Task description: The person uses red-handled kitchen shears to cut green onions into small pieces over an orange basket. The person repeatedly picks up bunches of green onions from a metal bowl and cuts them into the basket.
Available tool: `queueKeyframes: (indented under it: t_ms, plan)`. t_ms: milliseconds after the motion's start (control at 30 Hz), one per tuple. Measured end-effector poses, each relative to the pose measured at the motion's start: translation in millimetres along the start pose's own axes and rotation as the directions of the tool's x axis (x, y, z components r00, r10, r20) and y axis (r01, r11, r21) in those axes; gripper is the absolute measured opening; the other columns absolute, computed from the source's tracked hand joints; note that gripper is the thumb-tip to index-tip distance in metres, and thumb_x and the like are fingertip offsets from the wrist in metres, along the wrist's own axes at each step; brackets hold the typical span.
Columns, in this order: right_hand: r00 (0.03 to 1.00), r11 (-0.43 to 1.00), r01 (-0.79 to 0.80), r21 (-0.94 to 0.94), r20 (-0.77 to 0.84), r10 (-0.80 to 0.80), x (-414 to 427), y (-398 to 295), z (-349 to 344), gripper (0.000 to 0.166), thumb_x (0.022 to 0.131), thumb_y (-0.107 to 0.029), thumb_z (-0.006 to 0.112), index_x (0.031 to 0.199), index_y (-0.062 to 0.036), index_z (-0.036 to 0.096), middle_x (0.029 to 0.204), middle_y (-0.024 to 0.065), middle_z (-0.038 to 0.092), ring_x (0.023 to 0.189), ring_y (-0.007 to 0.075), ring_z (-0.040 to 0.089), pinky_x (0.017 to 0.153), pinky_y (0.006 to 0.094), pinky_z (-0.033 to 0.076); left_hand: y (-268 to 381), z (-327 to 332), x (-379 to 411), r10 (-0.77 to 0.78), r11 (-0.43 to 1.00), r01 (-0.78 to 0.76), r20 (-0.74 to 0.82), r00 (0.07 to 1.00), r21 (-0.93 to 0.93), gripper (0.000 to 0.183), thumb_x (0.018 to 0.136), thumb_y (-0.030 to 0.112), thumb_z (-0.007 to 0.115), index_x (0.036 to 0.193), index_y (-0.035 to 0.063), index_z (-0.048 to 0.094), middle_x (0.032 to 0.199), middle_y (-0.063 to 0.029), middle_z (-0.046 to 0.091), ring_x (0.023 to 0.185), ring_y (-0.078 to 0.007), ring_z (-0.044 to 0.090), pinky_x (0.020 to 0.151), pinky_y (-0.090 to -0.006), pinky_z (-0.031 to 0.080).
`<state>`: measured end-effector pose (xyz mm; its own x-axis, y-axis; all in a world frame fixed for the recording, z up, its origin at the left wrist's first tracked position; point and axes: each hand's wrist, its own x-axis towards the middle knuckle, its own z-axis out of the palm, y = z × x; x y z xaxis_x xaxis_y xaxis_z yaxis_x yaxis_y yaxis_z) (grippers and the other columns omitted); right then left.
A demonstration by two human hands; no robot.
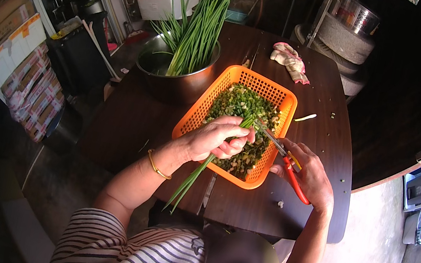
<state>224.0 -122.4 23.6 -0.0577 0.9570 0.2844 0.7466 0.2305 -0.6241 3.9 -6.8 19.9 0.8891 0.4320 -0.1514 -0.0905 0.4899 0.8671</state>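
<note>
My left hand (219, 139) grips a small bunch of green onions (194, 177) above an orange perforated plastic basket (224, 173). The long green ends hang down past the wrist, and the other ends point up and right. Chopped green onion (241, 99) fills much of the basket. Over the basket's right rim, my right hand (305, 169) holds scissors with red handles (295, 183). Their blades lie close to the ends of the held bunch; whether they touch is unclear. A metal bowl (189, 85) behind and left holds a tall bunch of whole green onions (203, 29).
On the dark wooden table (327, 93) lie a crumpled checked cloth (290, 61), a white onion piece (306, 117) and small scraps. Stacked boxes (38, 88) stand at the left. A metal pot (355, 15) rests on round stone blocks (343, 38) at the back right.
</note>
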Motion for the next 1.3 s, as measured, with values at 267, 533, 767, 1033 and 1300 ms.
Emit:
queueKeyframes:
  t_ms: [267, 533, 767, 1033, 1300]
  plan:
    - [0.999, 0.998, -0.015, -0.058, 0.038, 0.017, 1.1, -3.7, 5.6, 0.052, 0.072, -0.031, 0.075, 0.113, -0.0051, 0.059, 0.077, 0.0108, 0.057, 0.070, 0.0278, 0.057, 0.067, 0.0376, 0.046, -5.7, 0.2, 3.1, -0.027, 0.998, 0.027, 0.000, 1.000, 0.049, 0.020, 0.097, 0.021, 0.042, 0.097, 0.0037, 0.052, 0.066, 0.0054, 0.037, 0.050, -0.0007, 0.030, 0.040, -0.0133, 0.022]
    - [1.000, 1.000, 0.024, -0.002, -0.011, -0.024, 2.1, -5.1, 4.4, 0.049, 0.070, -0.027, 0.076, 0.108, -0.0014, 0.060, 0.074, 0.0144, 0.058, 0.066, 0.0304, 0.057, 0.059, 0.0377, 0.046, -0.6, 3.0, 0.3, -0.056, 0.993, 0.060, -0.040, 0.998, 0.104, 0.023, 0.099, 0.026, 0.041, 0.094, 0.0060, 0.051, 0.062, 0.0066, 0.032, 0.047, 0.0003, 0.027, 0.038, -0.0140, 0.019]
    - [0.999, 1.000, 0.009, 0.030, -0.031, -0.008, 3.3, -6.8, 3.1, 0.050, 0.071, -0.025, 0.076, 0.110, -0.0003, 0.058, 0.076, 0.0145, 0.060, 0.068, 0.0311, 0.059, 0.061, 0.0380, 0.047, 0.3, 1.7, 2.1, -0.040, 0.997, 0.044, -0.062, 0.997, 0.069, 0.019, 0.097, 0.022, 0.042, 0.088, 0.0070, 0.049, 0.061, 0.0070, 0.033, 0.046, 0.0006, 0.025, 0.037, -0.0143, 0.017]
    - [0.998, 0.996, -0.052, 0.079, 0.024, 0.050, 0.9, 0.1, 4.4, 0.054, 0.072, -0.030, 0.075, 0.116, -0.0043, 0.057, 0.082, 0.0131, 0.056, 0.070, 0.0277, 0.060, 0.063, 0.0379, 0.048, 2.4, 3.8, 0.8, 0.021, 0.998, -0.017, -0.066, 0.998, 0.053, 0.016, 0.092, 0.017, 0.041, 0.088, 0.0047, 0.049, 0.062, 0.0061, 0.035, 0.046, 0.0001, 0.026, 0.038, -0.0152, 0.018]
    - [0.999, 1.000, -0.006, 0.007, 0.036, 0.006, 3.5, -8.9, 4.5, 0.053, 0.071, -0.027, 0.076, 0.113, -0.0007, 0.058, 0.078, 0.0138, 0.057, 0.068, 0.0281, 0.058, 0.060, 0.0355, 0.047, -0.9, 2.2, 0.9, 0.009, 0.997, -0.010, 0.006, 1.000, 0.072, 0.022, 0.097, 0.020, 0.040, 0.094, 0.0012, 0.052, 0.064, 0.0061, 0.033, 0.048, -0.0005, 0.028, 0.039, -0.0149, 0.020]
